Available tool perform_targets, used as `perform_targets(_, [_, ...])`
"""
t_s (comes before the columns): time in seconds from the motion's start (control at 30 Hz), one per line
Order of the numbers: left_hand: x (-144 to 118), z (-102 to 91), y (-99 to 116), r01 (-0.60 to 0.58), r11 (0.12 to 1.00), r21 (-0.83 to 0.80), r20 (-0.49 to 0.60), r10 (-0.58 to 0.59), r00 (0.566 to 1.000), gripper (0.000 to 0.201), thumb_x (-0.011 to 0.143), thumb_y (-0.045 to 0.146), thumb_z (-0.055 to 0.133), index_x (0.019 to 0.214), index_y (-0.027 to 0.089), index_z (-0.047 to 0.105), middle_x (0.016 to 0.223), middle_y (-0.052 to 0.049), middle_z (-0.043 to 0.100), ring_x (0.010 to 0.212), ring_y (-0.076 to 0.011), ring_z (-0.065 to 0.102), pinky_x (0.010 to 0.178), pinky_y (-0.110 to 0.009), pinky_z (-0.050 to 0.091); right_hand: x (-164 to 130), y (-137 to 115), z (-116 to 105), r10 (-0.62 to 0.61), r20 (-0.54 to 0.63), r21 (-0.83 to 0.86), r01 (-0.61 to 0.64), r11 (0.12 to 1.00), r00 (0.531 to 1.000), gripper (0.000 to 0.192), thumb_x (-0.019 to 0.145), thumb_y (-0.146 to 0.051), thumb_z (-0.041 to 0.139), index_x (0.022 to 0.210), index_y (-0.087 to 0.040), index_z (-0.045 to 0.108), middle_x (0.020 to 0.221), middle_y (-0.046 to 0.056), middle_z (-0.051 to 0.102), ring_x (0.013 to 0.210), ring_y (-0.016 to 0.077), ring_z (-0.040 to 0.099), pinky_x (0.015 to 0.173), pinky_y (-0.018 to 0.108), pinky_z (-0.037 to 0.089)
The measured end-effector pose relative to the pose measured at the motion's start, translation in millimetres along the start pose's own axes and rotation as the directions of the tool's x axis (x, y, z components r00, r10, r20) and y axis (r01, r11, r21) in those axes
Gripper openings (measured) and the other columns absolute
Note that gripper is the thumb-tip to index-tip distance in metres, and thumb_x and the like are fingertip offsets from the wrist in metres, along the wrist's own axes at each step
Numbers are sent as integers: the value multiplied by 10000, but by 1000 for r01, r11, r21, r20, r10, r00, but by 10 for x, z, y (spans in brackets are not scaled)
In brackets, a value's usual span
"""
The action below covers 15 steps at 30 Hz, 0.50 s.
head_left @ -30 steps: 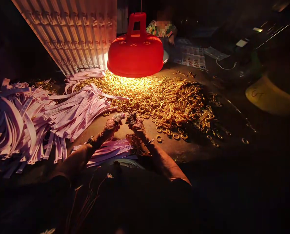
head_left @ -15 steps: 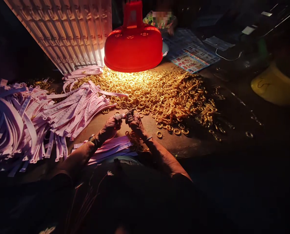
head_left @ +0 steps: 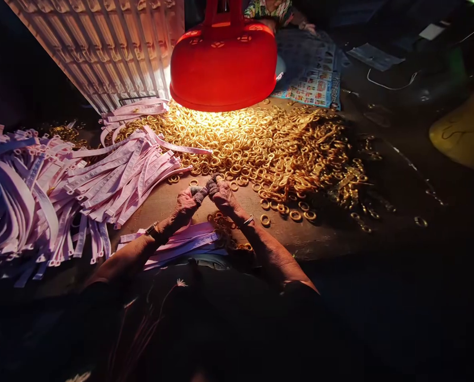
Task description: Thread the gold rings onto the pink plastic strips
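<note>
My left hand (head_left: 186, 206) is closed in a pinch above the near part of the table. My right hand (head_left: 224, 197) is pinched too, its fingertips meeting those of the left. Dark knitted covers wrap some fingers on both hands. Whatever lies between the fingertips is too small and hidden to make out. Pink straps (head_left: 197, 240) lie below the hands, close to my body. Beside them, under my right wrist, are some gold rings (head_left: 222, 222). Just beyond my fingers spreads a big heap of gold rings and metal clasps (head_left: 256, 143).
A red lamp (head_left: 223, 66) hangs low over the heap. More pink straps (head_left: 117, 175) are piled on the left, before a ribbed panel (head_left: 117, 48). Far back are a printed sheet (head_left: 316, 79) and a person's arm (head_left: 306, 25). A yellow object (head_left: 459, 132) stands at right.
The view has shifted slightly, so the lamp and heap appear moved. My fingertips have drawn closer together, and the left fingers now tilt upward against the right. The other person's hand has shifted over the printed sheet.
</note>
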<state>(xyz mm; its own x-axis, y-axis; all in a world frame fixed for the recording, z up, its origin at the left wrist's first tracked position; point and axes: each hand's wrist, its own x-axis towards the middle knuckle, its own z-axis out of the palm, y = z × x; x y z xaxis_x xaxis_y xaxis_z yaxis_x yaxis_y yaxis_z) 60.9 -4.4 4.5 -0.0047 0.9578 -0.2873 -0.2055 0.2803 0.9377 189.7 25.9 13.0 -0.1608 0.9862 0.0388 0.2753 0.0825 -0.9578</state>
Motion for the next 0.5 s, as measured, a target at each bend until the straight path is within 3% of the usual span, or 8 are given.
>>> perform_targets(0.1, [27, -22, 152, 163, 984, 69, 68, -167, 984, 328, 637, 377, 817, 712, 148, 595, 509, 23, 546, 414, -69, 420, 423, -210, 248, -11, -19, -26, -18, 1, -27, 18, 999, 1000, 374, 954, -519, 440, 717, -235, 384, 608, -30, 392, 597, 124, 344, 580, 279, 308])
perform_targets(0.17, [46, -84, 263, 225, 970, 95, 136, -237, 962, 314, 618, 343, 809, 660, 147, 567, 502, 17, 540, 401, -59, 400, 416, -207, 237, -78, -57, -71, -69, 67, -58, 73, 996, 995, 389, 952, -561, 430, 750, -229, 426, 612, -27, 420, 600, 126, 365, 593, 280, 322])
perform_targets(0.27, [28, -209, 412, 150, 983, 107, 256, -173, 951, 365, 614, 352, 811, 569, 150, 510, 475, 49, 451, 406, -25, 324, 425, -195, 210, -274, -134, -141, -128, 183, -120, 151, 981, 975, 336, 940, -530, 479, 832, -213, 472, 608, -33, 450, 581, 120, 393, 580, 269, 313])
perform_targets(0.33, [-38, -273, 499, 103, 979, 177, 324, -157, 933, 361, 634, 379, 811, 572, 136, 552, 477, 54, 432, 414, -22, 308, 428, -196, 201, -454, -187, -164, -95, 231, -176, 138, 975, 968, 268, 938, -466, 494, 895, -204, 463, 585, -52, 441, 528, 103, 374, 531, 249, 266])
perform_targets(0.5, [-342, -315, 598, 120, 930, 346, 409, -265, 873, 342, 668, 429, 788, 634, 116, 657, 490, 43, 445, 449, -40, 310, 440, -205, 198, -933, -266, -123, -51, 286, -399, 167, 902, 957, 233, 978, -373, 483, 1085, -169, 452, 611, -40, 517, 483, 104, 431, 509, 233, 257])
